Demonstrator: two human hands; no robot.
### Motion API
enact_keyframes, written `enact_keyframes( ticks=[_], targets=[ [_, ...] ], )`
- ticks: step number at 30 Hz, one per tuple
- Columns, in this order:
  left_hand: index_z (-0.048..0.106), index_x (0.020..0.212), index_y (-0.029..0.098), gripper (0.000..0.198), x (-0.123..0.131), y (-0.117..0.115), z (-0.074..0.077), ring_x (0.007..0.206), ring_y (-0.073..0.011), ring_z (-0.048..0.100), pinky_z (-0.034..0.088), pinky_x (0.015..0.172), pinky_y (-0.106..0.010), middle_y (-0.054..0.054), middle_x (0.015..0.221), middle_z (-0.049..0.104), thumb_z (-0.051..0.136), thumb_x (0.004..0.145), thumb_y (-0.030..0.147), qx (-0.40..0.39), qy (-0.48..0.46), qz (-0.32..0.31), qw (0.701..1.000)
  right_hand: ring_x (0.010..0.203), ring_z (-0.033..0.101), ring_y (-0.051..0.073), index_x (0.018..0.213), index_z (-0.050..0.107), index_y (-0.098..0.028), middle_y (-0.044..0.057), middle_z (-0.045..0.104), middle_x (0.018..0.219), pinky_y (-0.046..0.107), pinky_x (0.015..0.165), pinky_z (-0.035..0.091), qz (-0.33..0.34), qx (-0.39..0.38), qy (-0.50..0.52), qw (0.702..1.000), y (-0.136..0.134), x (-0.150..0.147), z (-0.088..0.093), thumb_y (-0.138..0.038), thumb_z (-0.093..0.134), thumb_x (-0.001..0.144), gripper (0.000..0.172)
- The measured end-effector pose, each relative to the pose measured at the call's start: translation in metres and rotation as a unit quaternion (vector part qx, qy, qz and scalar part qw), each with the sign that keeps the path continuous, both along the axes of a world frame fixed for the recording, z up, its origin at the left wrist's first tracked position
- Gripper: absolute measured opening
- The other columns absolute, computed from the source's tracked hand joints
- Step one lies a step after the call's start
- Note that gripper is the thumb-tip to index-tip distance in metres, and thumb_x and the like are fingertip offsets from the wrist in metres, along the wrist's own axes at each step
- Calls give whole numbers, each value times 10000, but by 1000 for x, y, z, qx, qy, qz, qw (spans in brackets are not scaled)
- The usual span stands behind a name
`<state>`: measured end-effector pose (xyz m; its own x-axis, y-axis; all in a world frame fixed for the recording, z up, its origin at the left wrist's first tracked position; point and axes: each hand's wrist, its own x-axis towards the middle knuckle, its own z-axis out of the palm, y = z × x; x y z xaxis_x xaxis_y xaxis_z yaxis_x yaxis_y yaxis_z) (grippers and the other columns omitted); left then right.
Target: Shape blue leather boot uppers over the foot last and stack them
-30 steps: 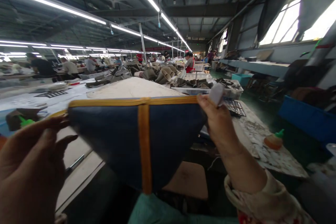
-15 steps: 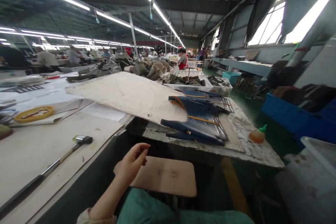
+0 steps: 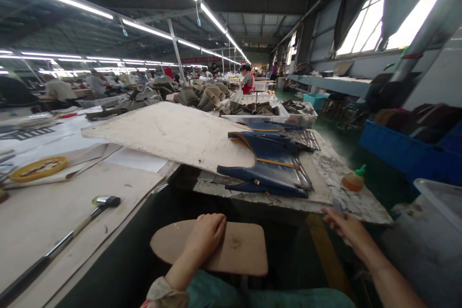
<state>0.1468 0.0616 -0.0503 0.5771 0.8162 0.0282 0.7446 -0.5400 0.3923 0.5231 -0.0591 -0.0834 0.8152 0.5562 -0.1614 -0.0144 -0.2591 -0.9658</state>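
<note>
My left hand [image 3: 208,237] rests over the tan board [image 3: 249,248], which is rounded at its left end and lies just above my lap. Its fingers are curled together near the board's far edge; what they hold, if anything, is hidden. My right hand [image 3: 341,225] is by the front edge of the worktable, its fingers bent. A small blurred grey thing [image 3: 338,205] shows at its fingertips, too unclear to name. Beyond lie dark blue leather-like pieces [image 3: 274,173] with orange-yellow edges, partly over a large pale panel [image 3: 173,130].
A hammer [image 3: 104,201] lies on the left table beside a yellow tape roll [image 3: 38,168]. A green-capped bottle [image 3: 353,180] stands at the right table edge. White bins [image 3: 249,118] and blue crates [image 3: 393,147] stand beyond. A person in red [image 3: 247,82] is farther back.
My left hand has moved right and down onto the tan board. My right hand has come into view from the right. The view has shifted slightly.
</note>
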Motion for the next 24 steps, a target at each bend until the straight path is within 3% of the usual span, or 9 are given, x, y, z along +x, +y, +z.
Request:
enact_keyframes(
  ticks=[3, 7, 10, 14, 17, 19, 24],
  targets=[
    [651, 929, 210, 301, 0, -1, 3, 880, -215, 605, 366, 808, -345, -53, 907, 689, 357, 927, 273, 2, 21, -2, 1000, 450, 493, 69, 790, 615, -125, -18, 583, 620, 184, 379, 358, 62, -35, 83, 994, 63, -25, -27, -295, 616, 830, 175],
    [646, 893, 226, 311, 1, -1, 3, 854, -196, 601, 349, 782, -320, -35, 875, 685, 342, 935, 276, 10, 33, 0, 999, 644, 571, 87, 981, 579, -128, 9, 606, 844, 240, 565, 499, 70, -45, 132, 988, 119, -38, -33, -354, 529, 897, 246],
    [636, 831, 222, 327, 2, 0, 3, 824, -195, 599, 343, 764, -320, -33, 834, 678, 332, 938, 275, 14, 39, 3, 999, 796, 600, 136, 1090, 553, -142, 48, 601, 995, 312, 678, 525, 46, -22, 121, 991, 144, -34, -17, -360, 520, 900, 291],
    [624, 793, 209, 345, 4, 1, 6, 809, -204, 600, 344, 749, -330, -41, 814, 674, 321, 941, 284, 13, 42, 3, 999, 861, 597, 156, 1123, 542, -150, 61, 589, 1058, 344, 728, 521, 46, 33, 58, 997, 175, -31, 22, -364, 526, 895, 314],
    [628, 816, 202, 350, 4, 0, 8, 830, -207, 604, 352, 776, -337, -51, 836, 675, 314, 944, 290, 9, 38, 3, 999, 840, 598, 154, 1074, 567, -142, 45, 599, 1020, 330, 712, 521, 87, 68, 8, 994, 188, -38, 43, -370, 546, 881, 299],
    [635, 881, 206, 333, 2, -1, 8, 872, -206, 606, 359, 807, -336, -54, 881, 678, 320, 944, 295, 8, 33, 1, 999, 817, 598, 147, 1027, 584, -138, 33, 607, 980, 315, 696, 519, 113, 70, -10, 991, 186, -47, 44, -362, 562, 873, 273],
    [600, 1077, 213, 302, 2, -1, 2, 997, -202, 588, 390, 877, -328, -62, 1049, 660, 347, 919, 260, 4, 14, 3, 1000, 662, 570, 99, 959, 584, -131, 5, 599, 841, 253, 583, 495, 105, 33, 0, 994, 148, -63, 2, -378, 550, 879, 261]
  ],
)
